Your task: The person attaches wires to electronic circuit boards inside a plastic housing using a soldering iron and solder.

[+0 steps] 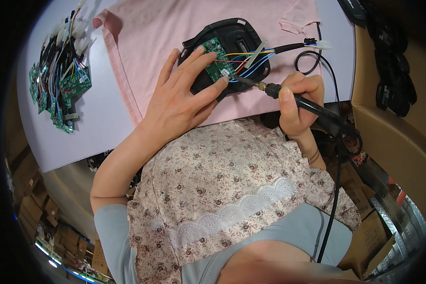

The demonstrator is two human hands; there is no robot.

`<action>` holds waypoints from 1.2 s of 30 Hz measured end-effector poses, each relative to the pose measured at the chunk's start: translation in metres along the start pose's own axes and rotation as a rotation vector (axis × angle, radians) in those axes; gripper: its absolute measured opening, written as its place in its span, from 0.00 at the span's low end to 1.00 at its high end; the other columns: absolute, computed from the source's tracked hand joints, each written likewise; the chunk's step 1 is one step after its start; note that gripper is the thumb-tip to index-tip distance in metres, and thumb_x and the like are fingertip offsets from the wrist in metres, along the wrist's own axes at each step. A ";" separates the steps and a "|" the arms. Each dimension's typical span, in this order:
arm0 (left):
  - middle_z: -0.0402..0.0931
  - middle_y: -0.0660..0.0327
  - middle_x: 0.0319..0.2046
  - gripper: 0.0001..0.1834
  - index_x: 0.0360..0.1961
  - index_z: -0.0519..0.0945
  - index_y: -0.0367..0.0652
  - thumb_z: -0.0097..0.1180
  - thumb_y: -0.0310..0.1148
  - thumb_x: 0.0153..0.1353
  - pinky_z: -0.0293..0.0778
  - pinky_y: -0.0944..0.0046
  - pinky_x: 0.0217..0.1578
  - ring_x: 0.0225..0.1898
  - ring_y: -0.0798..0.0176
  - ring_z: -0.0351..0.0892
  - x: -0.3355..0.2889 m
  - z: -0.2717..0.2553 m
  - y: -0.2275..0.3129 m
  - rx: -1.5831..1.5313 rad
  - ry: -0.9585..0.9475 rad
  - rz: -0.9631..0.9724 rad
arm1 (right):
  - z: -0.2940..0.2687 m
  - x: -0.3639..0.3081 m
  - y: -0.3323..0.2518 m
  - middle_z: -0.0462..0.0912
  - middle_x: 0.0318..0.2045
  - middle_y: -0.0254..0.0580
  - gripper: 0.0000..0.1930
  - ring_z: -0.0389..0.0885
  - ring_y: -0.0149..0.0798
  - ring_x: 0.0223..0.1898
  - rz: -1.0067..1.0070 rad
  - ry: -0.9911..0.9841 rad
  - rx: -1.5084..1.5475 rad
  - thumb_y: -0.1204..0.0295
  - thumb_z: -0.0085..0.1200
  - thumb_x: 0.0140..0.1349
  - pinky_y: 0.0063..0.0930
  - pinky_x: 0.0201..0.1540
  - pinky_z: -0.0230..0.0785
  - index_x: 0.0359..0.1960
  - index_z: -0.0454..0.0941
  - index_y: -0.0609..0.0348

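Observation:
My right hand [299, 102] is closed around the handle of a black soldering iron [312, 105]. Its tip points left and reaches the lower right edge of a green circuit board [215, 48], close to my left thumb. That board lies in a black plastic housing [239, 31] on pink cloth. With fingers spread, my left hand [182, 92] rests over the board and the housing's left side, covering part of both. Coloured wires [251, 56] run from the board into a black sleeve [288, 47] ending at a white connector [323, 45]. Whether the tip touches a joint is too small to tell.
Several green boards with wires [59, 90] are piled at the left of the white table [106, 113]. The pink cloth [151, 28] lies beneath the housing. A black cable [337, 203] hangs at my right. Beyond it, a cardboard box [388, 123] holds black plastic units [395, 90].

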State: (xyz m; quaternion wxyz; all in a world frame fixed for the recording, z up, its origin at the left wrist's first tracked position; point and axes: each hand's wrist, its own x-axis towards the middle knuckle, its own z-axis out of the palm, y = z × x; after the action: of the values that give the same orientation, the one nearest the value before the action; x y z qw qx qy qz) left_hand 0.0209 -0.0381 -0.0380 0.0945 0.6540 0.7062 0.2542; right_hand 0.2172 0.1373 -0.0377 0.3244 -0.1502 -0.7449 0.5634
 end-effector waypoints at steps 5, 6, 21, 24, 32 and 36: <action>0.68 0.49 0.67 0.30 0.55 0.83 0.56 0.71 0.30 0.47 0.55 0.35 0.72 0.71 0.43 0.67 0.000 0.000 -0.001 -0.009 0.010 0.004 | 0.003 0.009 -0.001 0.76 0.29 0.43 0.11 0.68 0.26 0.26 -0.046 0.077 0.066 0.78 0.56 0.67 0.21 0.31 0.63 0.41 0.64 0.61; 0.68 0.49 0.67 0.30 0.55 0.83 0.56 0.71 0.30 0.47 0.55 0.35 0.72 0.71 0.43 0.67 0.001 0.000 -0.001 -0.009 0.010 0.003 | 0.003 0.011 -0.001 0.78 0.31 0.43 0.12 0.71 0.25 0.27 -0.037 0.087 0.094 0.79 0.58 0.66 0.19 0.31 0.65 0.42 0.65 0.62; 0.68 0.48 0.66 0.28 0.54 0.84 0.56 0.70 0.31 0.48 0.56 0.34 0.71 0.71 0.42 0.66 -0.003 0.003 -0.003 -0.053 0.023 -0.018 | -0.006 0.097 -0.005 0.77 0.27 0.40 0.09 0.67 0.24 0.26 -0.179 0.057 0.207 0.81 0.55 0.66 0.19 0.31 0.61 0.39 0.66 0.61; 0.68 0.49 0.66 0.28 0.54 0.84 0.56 0.70 0.31 0.48 0.56 0.34 0.71 0.71 0.42 0.66 -0.002 0.003 -0.003 -0.051 0.028 -0.021 | 0.003 0.099 0.019 0.77 0.26 0.37 0.08 0.68 0.22 0.25 -0.185 -0.008 0.178 0.81 0.56 0.66 0.18 0.29 0.61 0.37 0.66 0.61; 0.68 0.50 0.66 0.27 0.54 0.84 0.57 0.69 0.31 0.50 0.56 0.35 0.71 0.71 0.43 0.67 -0.001 0.002 -0.002 -0.047 0.011 -0.030 | 0.007 0.097 0.027 0.77 0.25 0.36 0.09 0.68 0.21 0.24 -0.123 -0.078 0.187 0.81 0.57 0.65 0.18 0.28 0.62 0.37 0.66 0.61; 0.69 0.50 0.66 0.26 0.54 0.84 0.57 0.69 0.32 0.50 0.56 0.36 0.71 0.70 0.43 0.67 0.000 0.001 -0.002 -0.048 0.011 -0.028 | 0.008 0.097 0.027 0.77 0.25 0.36 0.09 0.68 0.21 0.23 -0.090 -0.083 0.193 0.81 0.56 0.65 0.19 0.28 0.62 0.36 0.66 0.61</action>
State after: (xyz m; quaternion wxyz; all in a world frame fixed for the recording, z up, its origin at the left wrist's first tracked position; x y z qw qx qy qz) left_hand 0.0198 -0.0377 -0.0402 0.1100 0.6403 0.7094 0.2734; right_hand 0.1361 0.1969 -0.0337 0.3312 -0.0610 -0.7060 0.6230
